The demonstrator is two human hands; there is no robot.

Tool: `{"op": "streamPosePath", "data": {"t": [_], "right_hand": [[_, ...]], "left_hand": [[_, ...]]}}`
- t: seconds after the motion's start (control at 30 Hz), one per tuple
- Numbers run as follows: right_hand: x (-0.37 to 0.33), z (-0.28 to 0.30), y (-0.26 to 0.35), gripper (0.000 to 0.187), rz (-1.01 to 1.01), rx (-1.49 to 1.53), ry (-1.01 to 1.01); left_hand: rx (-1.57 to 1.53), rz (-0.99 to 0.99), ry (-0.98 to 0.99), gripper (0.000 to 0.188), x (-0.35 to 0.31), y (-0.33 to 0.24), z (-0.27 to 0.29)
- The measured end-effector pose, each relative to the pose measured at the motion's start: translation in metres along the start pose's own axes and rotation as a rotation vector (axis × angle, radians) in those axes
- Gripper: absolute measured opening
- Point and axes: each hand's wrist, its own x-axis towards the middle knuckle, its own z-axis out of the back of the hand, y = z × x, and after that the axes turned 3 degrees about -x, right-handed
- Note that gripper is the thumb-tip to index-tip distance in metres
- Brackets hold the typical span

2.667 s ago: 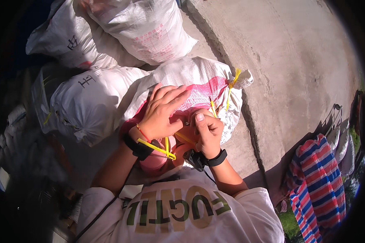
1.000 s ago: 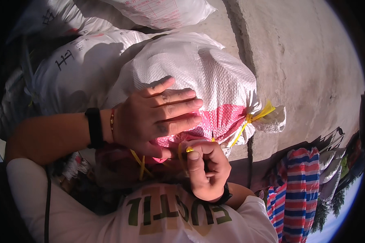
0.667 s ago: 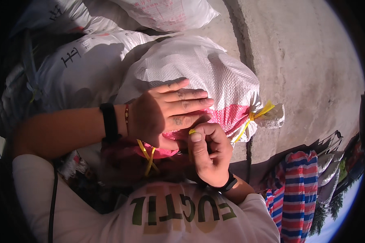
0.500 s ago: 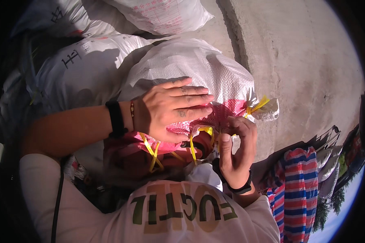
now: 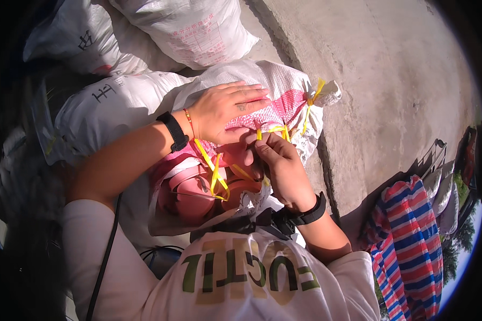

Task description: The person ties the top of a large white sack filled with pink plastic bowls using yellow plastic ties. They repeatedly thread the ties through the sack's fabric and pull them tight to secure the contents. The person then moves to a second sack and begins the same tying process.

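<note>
A white woven sack [image 5: 273, 77] with a pink-red band lies before me, its mouth gaping towards my body. Reddish, smooth rounded objects [image 5: 190, 198] show inside the mouth; their kind is unclear. Yellow plastic twine [image 5: 215, 179] is threaded along the sack's edge. My left hand [image 5: 222, 112] rests flat on the upper side of the sack, fingers stretched out. Beside it, my right hand [image 5: 281, 163] pinches a piece of the yellow twine at the mouth's edge, its fingertips partly hidden. At the right, one sack corner [image 5: 331, 95] is bunched and tied with yellow twine.
Other filled white sacks [image 5: 198, 37] lie behind and to the left. A raised concrete edge [image 5: 326, 176] runs along the right side. A red, white and blue striped bag [image 5: 409, 224] stands at the lower right, with grey-white bags [image 5: 442, 200] beyond it.
My right hand has moved left to the twine near my left hand's fingers. The view has shifted, and more of the sack's mouth with its reddish contents shows.
</note>
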Motion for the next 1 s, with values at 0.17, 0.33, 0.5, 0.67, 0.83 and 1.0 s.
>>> {"op": "streamPosePath", "data": {"t": [0.17, 0.33, 0.5, 0.67, 0.83, 1.0], "right_hand": [[-0.032, -0.022, -0.03, 0.017, 0.361, -0.501, -0.124], [-0.077, 0.007, -0.058, 0.014, 0.447, -0.756, -0.074], [-0.053, 0.007, -0.029, 0.009, 0.917, -1.184, -0.048], [-0.008, 0.011, -0.041, 0.029, 0.521, -0.067, 0.084], [-0.003, 0.005, -0.042, 0.039, 0.54, 0.232, -0.153], [-0.022, 0.002, -0.048, 0.041, 0.482, 0.125, -0.207]], "left_hand": [[0.036, 0.063, -0.003, 0.066, 0.002, -0.002, 0.001], [0.066, 0.084, 0.0, 0.068, -0.002, -0.009, 0.001], [0.126, 0.13, 0.001, 0.071, -0.005, -0.021, 0.001], [0.251, 0.216, -0.093, 0.073, -0.003, -0.041, -0.009], [0.251, 0.242, -0.111, 0.07, 0.002, -0.039, -0.01], [0.251, 0.218, -0.108, 0.07, -0.001, -0.035, -0.009]]}}
